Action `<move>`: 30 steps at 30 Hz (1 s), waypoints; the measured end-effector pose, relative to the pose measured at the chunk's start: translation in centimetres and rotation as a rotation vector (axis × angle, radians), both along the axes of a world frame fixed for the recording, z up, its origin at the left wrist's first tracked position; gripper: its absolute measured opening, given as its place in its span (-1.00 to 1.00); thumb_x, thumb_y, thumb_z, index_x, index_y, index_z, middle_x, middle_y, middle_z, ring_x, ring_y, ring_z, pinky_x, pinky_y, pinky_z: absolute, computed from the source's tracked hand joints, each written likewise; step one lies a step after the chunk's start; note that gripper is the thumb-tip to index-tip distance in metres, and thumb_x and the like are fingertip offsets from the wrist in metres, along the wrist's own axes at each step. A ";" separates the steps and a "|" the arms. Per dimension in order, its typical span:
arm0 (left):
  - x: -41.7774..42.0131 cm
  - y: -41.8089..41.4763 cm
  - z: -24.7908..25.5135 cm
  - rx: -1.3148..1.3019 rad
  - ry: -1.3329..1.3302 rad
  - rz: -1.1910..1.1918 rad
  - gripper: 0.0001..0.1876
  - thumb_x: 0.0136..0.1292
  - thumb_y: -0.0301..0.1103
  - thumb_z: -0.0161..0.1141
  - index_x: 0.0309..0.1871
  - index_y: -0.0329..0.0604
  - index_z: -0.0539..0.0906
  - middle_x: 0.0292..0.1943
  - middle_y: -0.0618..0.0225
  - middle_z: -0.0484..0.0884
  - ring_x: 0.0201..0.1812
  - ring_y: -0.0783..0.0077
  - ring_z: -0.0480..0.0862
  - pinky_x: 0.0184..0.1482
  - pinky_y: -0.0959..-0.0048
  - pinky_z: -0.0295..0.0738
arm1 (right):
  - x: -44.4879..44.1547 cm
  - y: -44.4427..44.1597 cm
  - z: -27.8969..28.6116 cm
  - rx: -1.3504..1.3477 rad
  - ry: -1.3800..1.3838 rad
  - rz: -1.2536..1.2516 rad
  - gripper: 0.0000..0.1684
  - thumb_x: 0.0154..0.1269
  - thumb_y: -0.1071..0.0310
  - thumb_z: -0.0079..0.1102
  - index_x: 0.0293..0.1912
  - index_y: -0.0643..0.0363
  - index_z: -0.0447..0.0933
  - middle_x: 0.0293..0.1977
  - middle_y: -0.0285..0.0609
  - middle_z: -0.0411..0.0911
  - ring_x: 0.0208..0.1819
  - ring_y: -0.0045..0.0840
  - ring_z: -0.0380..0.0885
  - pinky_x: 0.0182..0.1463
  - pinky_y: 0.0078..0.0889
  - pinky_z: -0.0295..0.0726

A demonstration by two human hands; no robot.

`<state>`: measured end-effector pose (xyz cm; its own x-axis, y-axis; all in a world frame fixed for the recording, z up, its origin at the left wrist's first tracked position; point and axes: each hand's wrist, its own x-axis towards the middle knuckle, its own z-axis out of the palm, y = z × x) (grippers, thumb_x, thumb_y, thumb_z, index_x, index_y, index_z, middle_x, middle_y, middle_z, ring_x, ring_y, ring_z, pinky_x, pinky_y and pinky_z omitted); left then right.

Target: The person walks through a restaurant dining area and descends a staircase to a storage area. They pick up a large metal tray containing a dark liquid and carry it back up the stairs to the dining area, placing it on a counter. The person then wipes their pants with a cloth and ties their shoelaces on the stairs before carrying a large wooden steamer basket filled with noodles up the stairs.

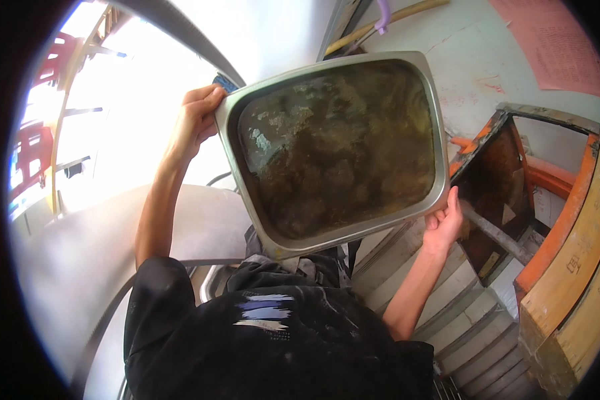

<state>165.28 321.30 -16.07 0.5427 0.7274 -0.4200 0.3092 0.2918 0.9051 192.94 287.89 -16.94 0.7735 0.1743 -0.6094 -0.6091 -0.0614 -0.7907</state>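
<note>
A rectangular metal pan [441, 150] with a rounded rim is held up in front of my body, tilted in view. Its inner face is dark brown and mottled, with a few pale patches near the left side; whether this is liquid or residue I cannot tell. My left hand [200, 112] grips the rim at the upper left corner, thumb on top. At the lower right corner my right hand [444, 220] holds the rim, its thumb pointing up and its other fingers curled, partly hidden by the pan.
On the right stand an orange-edged frame [555, 240] and wooden boards [575, 250], with a grey bar reaching into the frame. Grey slats [460, 325] lie below. A pale curved surface [205, 225] is at the left, red chairs [32, 150] beyond. Pink paper [555, 45] hangs upper right.
</note>
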 end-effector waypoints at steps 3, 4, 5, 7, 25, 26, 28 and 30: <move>0.8 0.9 -0.2 0.061 -0.015 -0.024 -0.66 0.40 -0.19 -0.09 -0.50 -0.13 0.46 -0.78 0.68 0.15 -0.80 0.79 0.04 -0.75 0.69 -0.13 | 0.7 1.7 -0.2 -0.025 -0.033 -0.008 -0.66 0.38 0.06 0.01 -0.41 0.09 0.45 -0.74 -0.54 0.05 -0.76 -0.84 -0.08 -0.73 -0.65 -0.16; 0.8 1.5 -0.3 0.094 -0.021 -0.046 -0.66 0.40 -0.19 -0.09 -0.49 -0.14 0.47 -0.78 0.68 0.15 -0.80 0.79 0.04 -0.75 0.70 -0.13 | 0.9 2.2 -0.2 -0.057 -0.032 -0.025 -0.66 0.39 0.06 0.01 -0.38 0.10 0.47 -0.74 -0.55 0.06 -0.77 -0.85 -0.07 -0.74 -0.67 -0.17; 0.9 2.2 -0.4 0.126 -0.027 -0.068 -0.66 0.40 -0.19 -0.09 -0.48 -0.15 0.48 -0.78 0.68 0.15 -0.80 0.79 0.04 -0.75 0.70 -0.13 | 0.9 2.7 -0.5 -0.033 -0.043 -0.037 -0.66 0.38 0.06 0.01 -0.38 0.09 0.47 -0.73 -0.56 0.07 -0.77 -0.86 -0.07 -0.74 -0.68 -0.16; 0.9 3.6 -0.5 0.054 -0.059 -0.042 -0.64 0.41 -0.18 -0.09 -0.47 -0.19 0.50 -0.78 0.68 0.13 -0.80 0.78 0.04 -0.76 0.67 -0.16 | 1.1 4.0 -1.0 0.019 -0.049 -0.021 -0.67 0.37 0.05 0.04 -0.33 0.10 0.49 -0.73 -0.57 0.09 -0.77 -0.86 -0.07 -0.75 -0.69 -0.16; -3.5 12.6 -2.8 0.143 -0.177 -0.174 -0.67 0.42 -0.23 -0.11 -0.52 -0.08 0.42 -0.79 0.69 0.12 -0.81 0.81 0.08 -0.78 0.71 -0.13 | -4.0 10.9 -2.6 -0.050 -0.096 -0.006 -0.62 0.34 0.00 0.07 -0.49 0.04 0.42 -0.82 -0.53 0.00 -0.83 -0.75 -0.06 -0.76 -0.60 -0.13; -4.6 12.9 -2.9 0.101 -0.172 -0.155 -0.67 0.41 -0.25 -0.11 -0.54 -0.08 0.39 -0.79 0.68 0.12 -0.81 0.80 0.06 -0.78 0.71 -0.14 | -4.8 11.3 -2.5 -0.050 -0.094 0.025 -0.62 0.35 0.01 0.06 -0.48 0.05 0.42 -0.82 -0.53 0.00 -0.84 -0.75 -0.07 -0.76 -0.60 -0.13; -5.7 13.4 -2.8 0.035 -0.163 -0.120 -0.67 0.39 -0.27 -0.09 -0.56 -0.08 0.37 -0.79 0.66 0.12 -0.81 0.79 0.04 -0.77 0.70 -0.14 | -5.6 12.1 -2.6 -0.053 -0.069 0.048 -0.62 0.37 0.02 0.03 -0.45 0.08 0.44 -0.81 -0.53 -0.01 -0.84 -0.76 -0.08 -0.76 -0.61 -0.14; -6.5 14.0 -3.0 0.044 -0.149 -0.093 -0.67 0.39 -0.27 -0.08 -0.56 -0.08 0.37 -0.78 0.66 0.12 -0.81 0.79 0.03 -0.77 0.69 -0.14 | -6.1 12.4 -3.0 -0.020 -0.075 0.067 -0.62 0.37 0.02 0.02 -0.43 0.09 0.45 -0.81 -0.53 -0.02 -0.84 -0.77 -0.09 -0.77 -0.62 -0.13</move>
<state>158.76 335.33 -19.06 0.6624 0.6871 -0.2986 0.1944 0.2273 0.9542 186.88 300.30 -19.95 0.8044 0.2154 -0.5538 -0.5419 -0.1164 -0.8324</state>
